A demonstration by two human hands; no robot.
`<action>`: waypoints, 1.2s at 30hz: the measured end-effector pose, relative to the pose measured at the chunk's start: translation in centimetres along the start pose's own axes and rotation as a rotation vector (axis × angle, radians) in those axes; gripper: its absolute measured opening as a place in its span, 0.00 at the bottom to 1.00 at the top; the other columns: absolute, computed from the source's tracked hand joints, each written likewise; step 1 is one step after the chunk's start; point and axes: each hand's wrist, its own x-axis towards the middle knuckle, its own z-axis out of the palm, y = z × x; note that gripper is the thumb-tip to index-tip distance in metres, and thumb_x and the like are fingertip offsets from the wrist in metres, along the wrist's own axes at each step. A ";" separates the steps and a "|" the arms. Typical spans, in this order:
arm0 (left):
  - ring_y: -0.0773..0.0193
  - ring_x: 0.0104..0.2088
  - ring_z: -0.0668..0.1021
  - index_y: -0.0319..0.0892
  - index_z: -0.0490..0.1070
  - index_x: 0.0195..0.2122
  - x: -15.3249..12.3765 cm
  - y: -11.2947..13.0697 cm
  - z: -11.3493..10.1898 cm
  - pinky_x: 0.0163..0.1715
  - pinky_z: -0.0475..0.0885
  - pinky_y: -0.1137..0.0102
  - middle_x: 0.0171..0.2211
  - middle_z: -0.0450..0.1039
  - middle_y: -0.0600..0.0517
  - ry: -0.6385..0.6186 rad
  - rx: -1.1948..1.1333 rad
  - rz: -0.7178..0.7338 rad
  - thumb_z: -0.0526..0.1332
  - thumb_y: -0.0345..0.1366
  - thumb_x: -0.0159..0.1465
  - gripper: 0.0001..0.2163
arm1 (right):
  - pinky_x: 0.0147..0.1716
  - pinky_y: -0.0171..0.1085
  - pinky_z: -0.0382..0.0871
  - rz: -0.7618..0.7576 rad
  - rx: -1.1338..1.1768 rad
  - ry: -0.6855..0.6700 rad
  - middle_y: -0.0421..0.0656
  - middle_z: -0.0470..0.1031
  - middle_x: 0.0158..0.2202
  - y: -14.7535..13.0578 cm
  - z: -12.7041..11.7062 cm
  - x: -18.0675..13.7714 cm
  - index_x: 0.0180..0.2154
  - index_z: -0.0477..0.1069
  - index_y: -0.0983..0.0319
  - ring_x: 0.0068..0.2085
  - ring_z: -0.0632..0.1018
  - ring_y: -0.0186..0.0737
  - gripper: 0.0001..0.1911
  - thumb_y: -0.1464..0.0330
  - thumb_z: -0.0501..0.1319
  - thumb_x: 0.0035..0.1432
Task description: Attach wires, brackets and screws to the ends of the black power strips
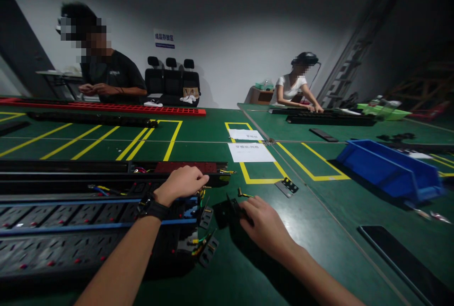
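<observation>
Black end plate point(234, 205), right of the socket strips point(69, 214); presumably light, stiff, smooth; best held by its edges; right hand point(264, 224) pinching it; left hand point(181, 184) apart, over strip ends, grip unclear.

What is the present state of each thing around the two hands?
Black socket strip: sockets up, wires exposed at end.
Left hand: over strip ends, fingertips hidden.
Right hand: closed on black plate.
Black plate: held.
Loose plate: flat on table.
Blue bin: upright, open-topped.
Smartphone: flat, screen dark.
Paper sheet: flat, printed.
</observation>
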 end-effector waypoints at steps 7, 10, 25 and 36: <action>0.56 0.29 0.78 0.45 0.73 0.22 0.1 -0.2 0.2 0.36 0.67 0.63 0.25 0.79 0.45 0.002 -0.011 0.003 0.49 0.52 0.72 0.27 | 0.33 0.40 0.64 -0.015 -0.012 0.017 0.43 0.77 0.31 -0.1 -0.2 0.0 0.41 0.77 0.58 0.34 0.75 0.44 0.09 0.74 0.59 0.63; 0.56 0.29 0.78 0.45 0.73 0.21 0.1 -0.3 0.2 0.36 0.67 0.63 0.25 0.78 0.45 0.005 -0.010 0.005 0.49 0.52 0.72 0.27 | 0.32 0.40 0.64 -0.024 -0.036 -0.006 0.43 0.76 0.30 0.0 0.0 -0.1 0.32 0.73 0.58 0.34 0.74 0.44 0.07 0.75 0.60 0.60; 0.58 0.29 0.78 0.44 0.74 0.23 -0.1 0.0 0.0 0.34 0.67 0.65 0.24 0.78 0.47 0.003 -0.003 0.002 0.50 0.52 0.73 0.26 | 0.44 0.46 0.73 -0.069 0.043 -0.040 0.47 0.79 0.43 -0.5 0.2 -0.2 0.44 0.77 0.59 0.44 0.76 0.49 0.09 0.73 0.59 0.68; 0.56 0.29 0.79 0.45 0.76 0.24 -0.1 0.1 0.1 0.36 0.68 0.64 0.25 0.79 0.46 0.013 0.009 -0.001 0.50 0.50 0.73 0.26 | 0.52 0.50 0.71 -0.081 0.067 -0.150 0.46 0.83 0.55 -1.3 -1.0 0.1 0.53 0.78 0.58 0.53 0.78 0.52 0.12 0.70 0.61 0.71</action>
